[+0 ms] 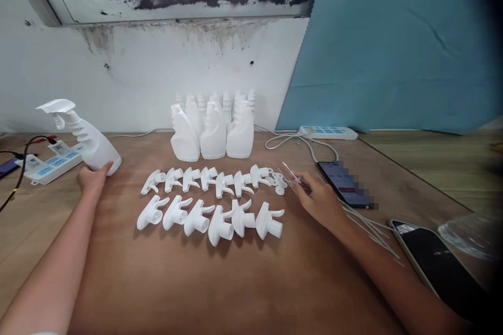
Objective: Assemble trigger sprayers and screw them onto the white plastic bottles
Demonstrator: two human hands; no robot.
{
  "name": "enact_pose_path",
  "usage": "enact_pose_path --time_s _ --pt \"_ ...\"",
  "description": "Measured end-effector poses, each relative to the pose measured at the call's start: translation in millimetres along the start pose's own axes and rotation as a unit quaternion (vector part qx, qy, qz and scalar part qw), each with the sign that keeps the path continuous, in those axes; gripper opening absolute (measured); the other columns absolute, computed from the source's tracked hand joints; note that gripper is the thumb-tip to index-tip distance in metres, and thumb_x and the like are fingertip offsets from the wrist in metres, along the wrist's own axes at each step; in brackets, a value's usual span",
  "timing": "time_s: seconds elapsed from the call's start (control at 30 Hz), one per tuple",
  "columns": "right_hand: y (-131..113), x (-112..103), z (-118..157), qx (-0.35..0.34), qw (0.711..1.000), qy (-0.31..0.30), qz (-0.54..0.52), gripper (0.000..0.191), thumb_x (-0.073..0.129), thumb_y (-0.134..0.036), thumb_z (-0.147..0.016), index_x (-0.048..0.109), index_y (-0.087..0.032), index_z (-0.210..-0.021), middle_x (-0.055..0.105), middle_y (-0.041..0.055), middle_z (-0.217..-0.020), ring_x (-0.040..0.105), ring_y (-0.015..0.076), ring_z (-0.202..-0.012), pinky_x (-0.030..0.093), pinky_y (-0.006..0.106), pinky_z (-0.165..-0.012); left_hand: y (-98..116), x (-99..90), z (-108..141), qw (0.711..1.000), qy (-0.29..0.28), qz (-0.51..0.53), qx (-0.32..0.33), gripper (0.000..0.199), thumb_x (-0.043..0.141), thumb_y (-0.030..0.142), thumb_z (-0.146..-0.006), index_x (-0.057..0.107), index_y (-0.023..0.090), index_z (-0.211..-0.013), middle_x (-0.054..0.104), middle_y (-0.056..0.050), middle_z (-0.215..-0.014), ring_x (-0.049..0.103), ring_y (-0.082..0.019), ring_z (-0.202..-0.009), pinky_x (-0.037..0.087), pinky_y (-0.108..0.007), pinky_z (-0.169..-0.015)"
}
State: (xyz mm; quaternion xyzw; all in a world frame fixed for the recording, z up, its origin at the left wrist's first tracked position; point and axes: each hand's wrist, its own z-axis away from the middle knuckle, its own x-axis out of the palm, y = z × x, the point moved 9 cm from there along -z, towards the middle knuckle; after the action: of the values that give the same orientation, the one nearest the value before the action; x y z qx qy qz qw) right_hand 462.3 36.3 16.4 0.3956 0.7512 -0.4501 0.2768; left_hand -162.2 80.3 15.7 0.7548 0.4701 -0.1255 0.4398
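Two rows of white spray heads [218, 229] lay nearest, in the middle, probably spread so each could be lifted singly. About level with the farther row and well apart, your left hand [92, 177] gripped a spray bottle [95, 146] low down, seemingly to steady it, while your right hand [319, 197] pinched a slender rod [290, 171] beside white washers [279, 190]. Farthest, headless bottles [213, 138] stood bunched near the wall [157, 70], perhaps saving room.

Smooth plastic spray bottle [94, 144] and trigger heads [268, 221], matt tabletop [220, 293], glossy phone screen [438, 259], creased matt wall sheet [393, 47]
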Motion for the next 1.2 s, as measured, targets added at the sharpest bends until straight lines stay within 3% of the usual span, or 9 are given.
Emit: enact_pose_path --time_s 0.1,0.2,0.3,0.4,0.53,0.63,0.8,0.9,1.2 --pt "5 -5 0 0.05 0.988 0.019 -0.147 0.015 0.052 -0.036 -0.086 0.054 -0.021 -0.083 0.06 0.0011 -0.067 0.054 0.0159 -0.056 0.039 0.026 -0.052 4 -32.2 2 0.984 0.161 -0.05 -0.054 0.038 0.064 0.047 -0.081 0.044 0.015 -0.089 0.058 -0.005 -0.093 0.055 -0.034 -0.103 0.044 -0.043 -0.08" --pt "5 5 3 0.125 0.916 -0.03 -0.38 0.018 0.061 -0.037 -0.08 0.05 -0.023 -0.081 0.051 -0.0043 -0.062 0.042 0.0104 -0.045 0.031 0.022 -0.041 52 -49.4 8 0.967 0.233 -0.093 0.047 0.047 0.07 0.035 -0.08 0.05 0.014 -0.117 0.053 -0.008 -0.131 0.045 -0.037 -0.126 0.035 -0.054 -0.105" --pt "-12 19 9 0.173 0.816 -0.107 -0.542 0.019 0.064 -0.035 -0.078 0.052 -0.024 -0.089 0.053 -0.0049 -0.071 0.023 0.0044 -0.038 0.019 0.019 -0.034 134 -41.9 27 0.934 0.238 -0.107 0.244 0.049 0.069 0.025 -0.083 0.05 0.018 -0.128 0.049 -0.006 -0.139 0.045 -0.032 -0.129 0.036 -0.051 -0.108" --pt "-33 31 21 0.204 0.754 -0.184 -0.596 0.031 0.058 -0.045 -0.083 0.056 -0.025 -0.107 0.06 -0.0004 -0.085 0.012 0.0028 -0.039 0.013 0.019 -0.032 207 -13.7 57 0.908 0.187 -0.11 0.357 0.038 0.064 0.024 -0.088 0.054 0.019 -0.124 0.053 -0.009 -0.136 0.049 -0.03 -0.128 0.037 -0.05 -0.104" --pt "-53 47 38 0.205 0.704 -0.258 -0.63 0.059 0.054 -0.067 -0.08 0.055 -0.025 -0.123 0.049 -0.0074 -0.056 0.009 0.0041 -0.036 0.018 0.017 -0.029 282 25.1 111 0.853 0.121 -0.115 0.495 0.033 0.059 0.027 -0.091 0.058 0.028 -0.124 0.062 -0.007 -0.129 0.058 -0.029 -0.12 0.032 -0.049 -0.1" --pt "-57 51 43 0.18 0.739 -0.263 -0.593 0.071 0.067 -0.069 -0.068 0.058 -0.02 -0.118 0.037 -0.0124 -0.042 0.016 0.004 -0.031 0.026 0.017 -0.029 307 37.8 133 0.834 0.114 -0.126 0.525 0.03 0.049 0.02 -0.096 0.06 0.034 -0.12 0.069 -0.001 -0.118 0.066 -0.023 -0.108 0.033 -0.042 -0.095" --pt "-59 47 43 0.156 0.843 -0.269 -0.44 0.044 0.08 -0.049 -0.065 0.06 -0.018 -0.088 0.07 0.0015 -0.063 0.052 0.0107 -0.043 0.036 0.02 -0.039 319 38.7 136 0.817 0.111 -0.129 0.55 0.031 0.047 0.019 -0.096 0.061 0.03 -0.121 0.072 -0.002 -0.113 0.068 -0.021 -0.103 0.033 -0.04 -0.091" --pt "-65 38 40 0.14 0.842 -0.257 -0.454 0.038 0.079 -0.046 -0.068 0.053 -0.019 -0.077 0.07 0.0013 -0.063 0.062 0.0157 -0.056 0.045 0.023 -0.051 318 37.1 127 0.826 0.045 -0.117 0.549 0.034 0.046 0.023 -0.096 0.056 0.029 -0.129 0.069 -0.005 -0.12 0.066 -0.024 -0.107 0.037 -0.04 -0.092" --pt "-73 21 44 0.107 0.799 -0.264 -0.53 0.034 0.077 -0.041 -0.073 0.05 -0.02 -0.078 0.068 0.0017 -0.066 0.06 0.0141 -0.049 0.046 0.023 -0.045 345 -9.1 120 0.853 -0.059 0.003 0.518 0.055 0.067 0.03 -0.074 0.057 0.034 -0.128 0.074 -0.001 -0.106 0.071 -0.028 -0.09 0.055 -0.042 -0.077"
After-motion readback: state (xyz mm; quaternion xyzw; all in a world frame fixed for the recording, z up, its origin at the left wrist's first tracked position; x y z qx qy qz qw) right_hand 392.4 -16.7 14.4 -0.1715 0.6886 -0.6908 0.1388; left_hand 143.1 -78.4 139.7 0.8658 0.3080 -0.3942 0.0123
